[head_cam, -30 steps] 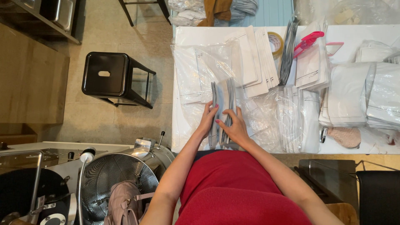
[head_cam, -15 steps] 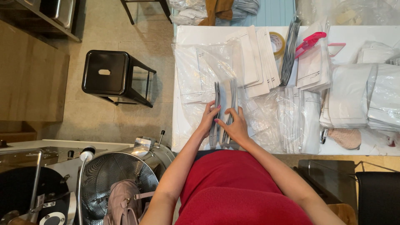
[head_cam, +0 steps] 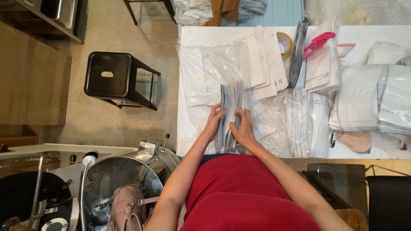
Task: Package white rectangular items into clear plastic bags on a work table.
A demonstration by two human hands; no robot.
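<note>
bundle: a stack of flat grey-white pouches point(head_cam: 230, 112) stands on edge near the near edge of the table, left of its middle, the pouch edges fanned slightly at the far end.
left hand: the left hand point(head_cam: 213, 122) presses flat against the left side of the bundle, fingers curled narrow round it, fingertips on the pouch faces.
right hand: the right hand point(head_cam: 244, 129) clamps the right side of the bundle, thumb and fingers closed on it, so the stack is held between both hands.
under the bundle: clear plastic bags point(head_cam: 205, 72) lie crumpled and spread across the left part of the table point(head_cam: 188, 141), touching the bundle's base.
just beyond: a slanted pile of white flat pouches point(head_cam: 265, 64) lies toward the far edge, overlapping the plastic.
far edge: a roll of tape point(head_cam: 284, 43) sits beside that pile; a pink tape dispenser point(head_cam: 319, 42) lies just right of it on more pouches.
right part: rows of white pouches point(head_cam: 308, 124) and taller white stacks point(head_cam: 376, 98) fill the table toward its right edge.
off the table, left: a black metal stool point(head_cam: 109, 77) stands on the tiled floor, well apart from the table's left edge.
near left corner: a perforated steel drum point(head_cam: 115, 179) sits just beside the table's near left corner, with a pale pink bag point(head_cam: 126, 209) resting in it.
</note>
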